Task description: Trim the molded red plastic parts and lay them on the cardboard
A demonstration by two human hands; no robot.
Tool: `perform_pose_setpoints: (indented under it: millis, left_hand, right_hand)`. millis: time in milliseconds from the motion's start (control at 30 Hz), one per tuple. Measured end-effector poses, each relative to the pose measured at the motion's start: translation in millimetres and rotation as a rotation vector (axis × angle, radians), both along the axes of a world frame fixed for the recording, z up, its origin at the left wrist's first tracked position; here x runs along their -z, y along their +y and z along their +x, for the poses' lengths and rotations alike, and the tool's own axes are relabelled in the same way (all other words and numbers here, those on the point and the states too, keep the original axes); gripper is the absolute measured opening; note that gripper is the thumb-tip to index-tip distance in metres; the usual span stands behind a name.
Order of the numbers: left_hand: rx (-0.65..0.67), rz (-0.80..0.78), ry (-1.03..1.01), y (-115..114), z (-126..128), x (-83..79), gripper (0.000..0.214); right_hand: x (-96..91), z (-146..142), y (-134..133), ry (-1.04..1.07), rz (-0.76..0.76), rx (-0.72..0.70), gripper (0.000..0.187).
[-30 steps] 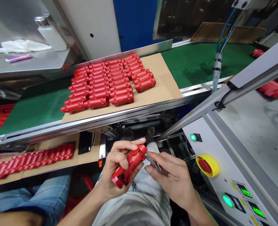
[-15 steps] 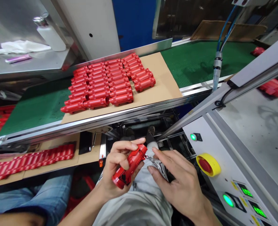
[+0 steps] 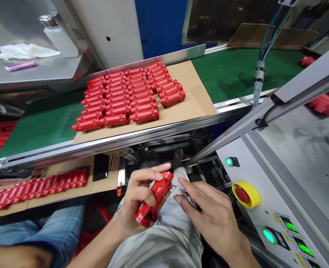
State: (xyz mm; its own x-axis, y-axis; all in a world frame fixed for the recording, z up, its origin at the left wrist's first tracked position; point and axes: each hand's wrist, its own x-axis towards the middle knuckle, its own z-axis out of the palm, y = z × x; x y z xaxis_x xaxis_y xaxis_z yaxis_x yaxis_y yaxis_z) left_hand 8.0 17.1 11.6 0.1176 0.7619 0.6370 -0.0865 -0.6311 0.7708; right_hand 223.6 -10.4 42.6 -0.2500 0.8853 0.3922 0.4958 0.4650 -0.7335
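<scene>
My left hand (image 3: 138, 195) is closed around a red plastic housing (image 3: 154, 199), held tilted above my lap with its upper end toward the right. My right hand (image 3: 209, 212) grips a small metal cutting tool (image 3: 190, 200) whose tip touches the housing's upper end. Both hands hover over my grey trousers (image 3: 164, 242). Ahead, several rows of the same red housings (image 3: 125, 96) lie on a cardboard sheet (image 3: 194, 100) on the green conveyor belt (image 3: 44, 126).
A lower cardboard tray (image 3: 103, 184) at the left carries a row of red parts (image 3: 33, 188). A control panel at the right has a red emergency button (image 3: 242, 194) and green lamps (image 3: 268, 236). Another person's jeans-clad leg (image 3: 38, 234) is at the lower left.
The right hand's fingers have closed over the tool and its tip stays at the housing's end. The left hand has tilted the housing slightly more upright.
</scene>
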Motion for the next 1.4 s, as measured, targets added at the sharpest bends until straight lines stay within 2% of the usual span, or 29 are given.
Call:
perform_pose_setpoints:
  millis: [133,200,267,367,433,567,633,833,1067,1400]
  left_hand:
    - [0.03,-0.067,-0.049,-0.2,-0.1,1.1,0.047]
    - [0.041,-0.092,-0.067,-0.8,-0.3,1.2,0.048]
    - [0.062,-0.112,-0.083,-1.6,-0.3,0.3,0.049]
    - [0.118,-0.165,-0.131,-2.6,1.3,-3.3,0.05]
    - [0.153,-0.227,-0.185,-2.5,2.6,-6.3,0.049]
    - [0.164,-0.304,-0.233,-1.6,1.6,-8.9,0.045]
    - [0.131,-0.284,-0.197,-2.5,-0.6,-7.8,0.045]
    - [-0.029,-0.134,-0.002,-9.0,-4.4,-1.9,0.047]
    - [-0.149,-0.052,0.09,-8.9,-1.7,-6.1,0.043]
    - [-0.203,-0.014,0.119,-5.6,0.5,-5.8,0.043]
  right_hand:
    - [6.9,0.9,1.3,0.308,-0.335,0.085,0.03]
    - [7.7,1.5,1.3,0.422,-0.451,0.133,0.029]
    - [5.0,1.4,1.7,0.469,-0.486,0.145,0.028]
    - [-3.9,0.2,4.6,0.44,-0.5,0.088,0.023]
    - [-9.6,0.4,7.5,0.322,-0.415,0.023,0.025]
    - [-13.4,5.4,11.8,-0.027,0.01,-0.009,0.053]
    - [-12.5,7.7,11.7,-0.125,0.108,-0.003,0.059]
    - [-12.7,0.5,5.0,-0.212,0.13,-0.01,0.053]
    - [-12.1,-8.3,0.2,-0.295,0.182,0.059,0.052]
    - [-10.0,-2.9,1.2,-0.404,0.25,0.044,0.055]
